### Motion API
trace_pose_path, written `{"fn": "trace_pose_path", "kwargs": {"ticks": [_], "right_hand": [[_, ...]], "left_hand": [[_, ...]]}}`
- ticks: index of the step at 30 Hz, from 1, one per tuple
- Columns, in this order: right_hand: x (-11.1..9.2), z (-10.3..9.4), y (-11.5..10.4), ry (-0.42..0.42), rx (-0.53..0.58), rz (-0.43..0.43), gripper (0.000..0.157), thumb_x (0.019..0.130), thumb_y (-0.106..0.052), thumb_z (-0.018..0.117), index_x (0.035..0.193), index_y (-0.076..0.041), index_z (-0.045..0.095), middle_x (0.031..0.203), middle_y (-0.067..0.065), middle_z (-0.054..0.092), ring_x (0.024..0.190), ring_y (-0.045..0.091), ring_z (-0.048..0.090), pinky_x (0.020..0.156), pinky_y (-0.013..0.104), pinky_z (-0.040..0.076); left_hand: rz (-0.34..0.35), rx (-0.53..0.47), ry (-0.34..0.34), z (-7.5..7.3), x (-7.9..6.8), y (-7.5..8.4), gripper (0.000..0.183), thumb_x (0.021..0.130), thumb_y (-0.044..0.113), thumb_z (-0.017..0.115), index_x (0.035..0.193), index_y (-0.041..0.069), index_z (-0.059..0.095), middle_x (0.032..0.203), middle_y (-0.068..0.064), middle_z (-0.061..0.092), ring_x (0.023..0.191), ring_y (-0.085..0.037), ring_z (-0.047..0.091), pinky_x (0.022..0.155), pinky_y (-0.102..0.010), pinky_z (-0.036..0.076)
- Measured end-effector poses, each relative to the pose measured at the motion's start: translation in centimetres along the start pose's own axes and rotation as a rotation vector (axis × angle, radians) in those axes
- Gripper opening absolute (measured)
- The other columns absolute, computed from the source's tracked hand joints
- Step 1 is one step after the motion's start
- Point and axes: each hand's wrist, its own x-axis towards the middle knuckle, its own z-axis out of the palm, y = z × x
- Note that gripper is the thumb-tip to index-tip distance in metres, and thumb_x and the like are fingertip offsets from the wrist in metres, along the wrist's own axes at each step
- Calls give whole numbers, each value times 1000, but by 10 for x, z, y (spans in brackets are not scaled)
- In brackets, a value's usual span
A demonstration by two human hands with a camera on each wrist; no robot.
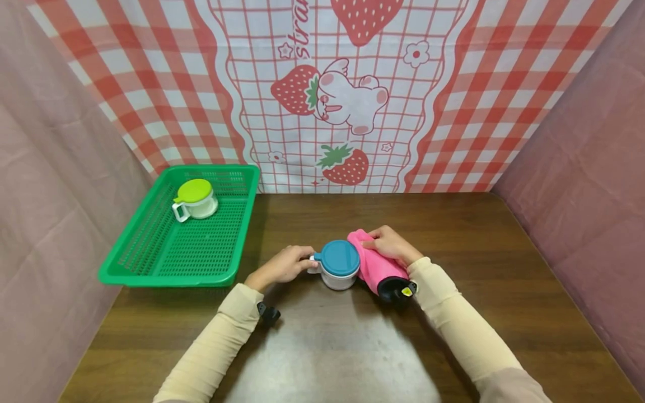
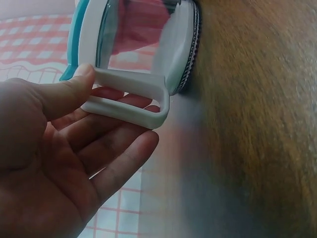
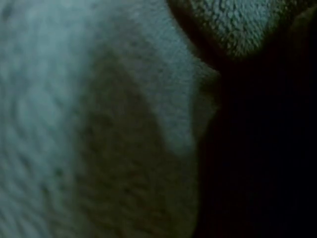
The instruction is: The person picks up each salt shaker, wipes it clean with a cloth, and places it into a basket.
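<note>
Wood-grain desk (image 1: 478,235), green perforated basket (image 1: 166,280) at left, pink cloth (image 1: 375,266) beside blue-lidded jar (image 1: 340,266) near the middle

Cloth looks soft, limp, light, bunched in fingers of right hand (image 1: 392,246); jar upright on desk, round, stiff, probably light, smooth clear wall likely slippery, maybe breakable, so best held by handle; lid (image 1: 340,256) flat, smooth; white loop handle (image 2: 130,79) rigid, plastic-looking, pinched between thumb and fingers of left hand (image 1: 287,264)

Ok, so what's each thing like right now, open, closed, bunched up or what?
Green basket: upright, open on top.
Green-lidded jar: upright in the basket, lid on.
Blue-lidded jar: upright on the table, lid on.
Pink cloth: bunched.
Left hand: pinching the blue-lidded jar's handle.
Right hand: gripping the cloth.
</note>
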Motion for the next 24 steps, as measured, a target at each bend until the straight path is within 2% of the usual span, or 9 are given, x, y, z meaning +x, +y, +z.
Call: {"fn": "trace_pose_path", "kwargs": {"ticks": [4, 14, 24], "right_hand": [[-1, -1, -2, 0, 0, 5, 28, 92, -23, 63, 102, 2, 72, 75, 1, 59, 75, 16, 48, 62, 23, 39], [-18, 0, 2, 12, -5, 41, 36, 94, -29, 62, 117, -2, 69, 79, 4, 59, 74, 18, 50, 61, 25, 41], [-39, 0, 3, 166, 44, 54, 40, 92, -29, 65, 118, 1, 68, 84, 7, 61, 72, 16, 50, 60, 25, 42]], "left_hand": [[-7, 0, 10, 2, 1, -1, 17, 93, 21, 63, 100, 7, 68, 82, -1, 64, 76, -10, 53, 71, -23, 44], [-23, -22, 12, 4, -1, -3, 17, 94, 22, 63, 99, 7, 68, 80, 0, 62, 74, -9, 52, 69, -23, 43], [-37, -31, 18, 2, -1, -1, 17, 94, 23, 63, 99, 8, 68, 84, -2, 65, 79, -12, 54, 72, -25, 45]]}}
